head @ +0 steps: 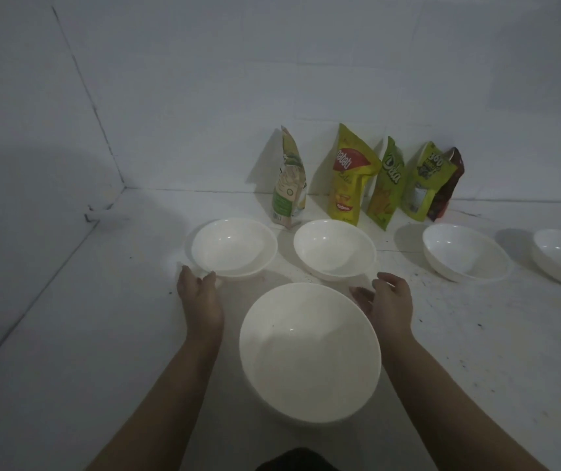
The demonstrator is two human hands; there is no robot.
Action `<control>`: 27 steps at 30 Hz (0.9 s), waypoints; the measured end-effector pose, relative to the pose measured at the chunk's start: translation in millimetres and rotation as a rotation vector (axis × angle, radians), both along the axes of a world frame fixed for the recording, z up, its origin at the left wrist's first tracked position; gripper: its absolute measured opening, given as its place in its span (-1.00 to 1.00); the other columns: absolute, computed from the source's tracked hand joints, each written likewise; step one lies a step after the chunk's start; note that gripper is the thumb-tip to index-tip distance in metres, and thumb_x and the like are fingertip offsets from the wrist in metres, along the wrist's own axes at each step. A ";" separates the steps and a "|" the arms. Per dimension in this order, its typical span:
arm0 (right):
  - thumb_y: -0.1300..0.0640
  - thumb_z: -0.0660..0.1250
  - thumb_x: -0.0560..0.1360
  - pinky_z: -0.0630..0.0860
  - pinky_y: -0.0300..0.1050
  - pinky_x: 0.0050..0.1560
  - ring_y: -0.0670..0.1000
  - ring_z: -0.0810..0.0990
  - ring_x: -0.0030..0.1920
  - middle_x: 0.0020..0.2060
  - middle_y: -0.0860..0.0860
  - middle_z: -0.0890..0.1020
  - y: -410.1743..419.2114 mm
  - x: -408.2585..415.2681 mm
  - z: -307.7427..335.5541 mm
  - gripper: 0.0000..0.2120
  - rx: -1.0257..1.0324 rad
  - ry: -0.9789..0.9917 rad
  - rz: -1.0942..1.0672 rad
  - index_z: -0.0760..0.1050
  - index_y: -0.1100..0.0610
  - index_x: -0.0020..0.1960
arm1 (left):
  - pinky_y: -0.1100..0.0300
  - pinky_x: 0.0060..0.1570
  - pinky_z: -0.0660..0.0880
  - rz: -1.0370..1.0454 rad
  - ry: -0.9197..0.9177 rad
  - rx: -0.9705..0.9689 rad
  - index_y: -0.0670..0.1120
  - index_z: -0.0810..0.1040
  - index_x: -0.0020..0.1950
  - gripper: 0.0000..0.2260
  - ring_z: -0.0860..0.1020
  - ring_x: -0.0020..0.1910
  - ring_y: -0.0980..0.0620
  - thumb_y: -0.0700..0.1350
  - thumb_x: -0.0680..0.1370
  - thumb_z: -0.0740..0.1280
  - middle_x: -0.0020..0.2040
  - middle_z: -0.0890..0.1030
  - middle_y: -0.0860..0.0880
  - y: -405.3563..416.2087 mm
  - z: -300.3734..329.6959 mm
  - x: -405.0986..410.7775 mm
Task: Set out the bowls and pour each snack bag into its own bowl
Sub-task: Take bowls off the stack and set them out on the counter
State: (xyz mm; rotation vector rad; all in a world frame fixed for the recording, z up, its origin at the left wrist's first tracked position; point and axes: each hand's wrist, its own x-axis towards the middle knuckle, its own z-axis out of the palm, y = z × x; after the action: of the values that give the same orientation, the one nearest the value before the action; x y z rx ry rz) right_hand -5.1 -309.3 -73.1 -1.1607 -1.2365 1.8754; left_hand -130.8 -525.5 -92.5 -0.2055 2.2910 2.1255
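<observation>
Big bowl (309, 351): nearest you, between your forearms. Your left hand (201, 300) and right hand (388, 302): fingers relaxed, holding nothing, flanking its far rim. Beyond it: four smaller bowls (233, 248) (one row). Farthest: five snack bags (350, 175), upright against the wall.

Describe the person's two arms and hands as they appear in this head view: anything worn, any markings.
Both forearms are bare from the bottom of the frame up to the fingers; no sleeve shows. The left hand and the right hand wear no gloves, and no watch, bracelet or ring is visible in this dim light. No markings can be made out.
</observation>
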 end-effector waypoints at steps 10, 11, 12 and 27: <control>-0.11 0.13 0.65 0.53 0.07 0.08 0.15 0.65 0.04 0.00 0.12 0.71 -24.4 40.1 29.7 -0.56 0.031 -0.105 0.546 0.63 0.19 0.04 | 0.42 -0.08 0.45 -0.157 0.189 0.023 -0.15 0.54 0.08 -0.84 0.54 -0.03 0.33 -0.33 0.61 0.22 -0.01 0.56 0.19 -12.8 -12.0 68.7; -0.16 0.10 0.64 0.53 0.13 0.16 0.16 0.65 0.10 0.03 0.09 0.72 -24.1 42.1 31.0 -0.52 0.033 -0.119 0.589 0.63 0.18 0.07 | 0.44 -0.10 0.44 -0.178 0.214 0.001 -0.14 0.55 0.03 -0.85 0.54 -0.02 0.29 -0.29 0.60 0.21 -0.03 0.58 0.19 -13.9 -10.5 76.8; -0.18 0.11 0.63 0.51 0.18 0.21 0.17 0.64 0.13 0.05 0.07 0.71 -24.2 44.0 34.2 -0.52 0.034 -0.120 0.616 0.64 0.15 0.09 | 0.40 -0.11 0.45 -0.201 0.232 0.006 -0.09 0.56 0.02 -0.84 0.55 -0.02 0.24 -0.20 0.59 0.18 -0.03 0.60 0.18 -13.6 -5.7 84.5; 0.14 0.39 0.52 0.43 -0.29 -0.12 -0.05 0.54 0.01 0.01 -0.15 0.56 -4.2 82.8 15.2 -0.80 0.749 -0.450 0.333 0.48 -0.01 0.11 | 0.07 0.31 0.40 -0.648 0.186 0.017 0.04 0.56 0.28 -0.60 0.51 0.27 0.14 -0.06 0.48 0.17 0.23 0.61 0.13 38.6 62.2 107.2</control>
State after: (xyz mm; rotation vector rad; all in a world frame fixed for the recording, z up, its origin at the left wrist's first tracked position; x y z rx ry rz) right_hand 77.7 -313.5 -57.9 -0.9997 -2.2413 1.1558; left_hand -23.6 -486.9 -30.3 0.6668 2.0232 1.8660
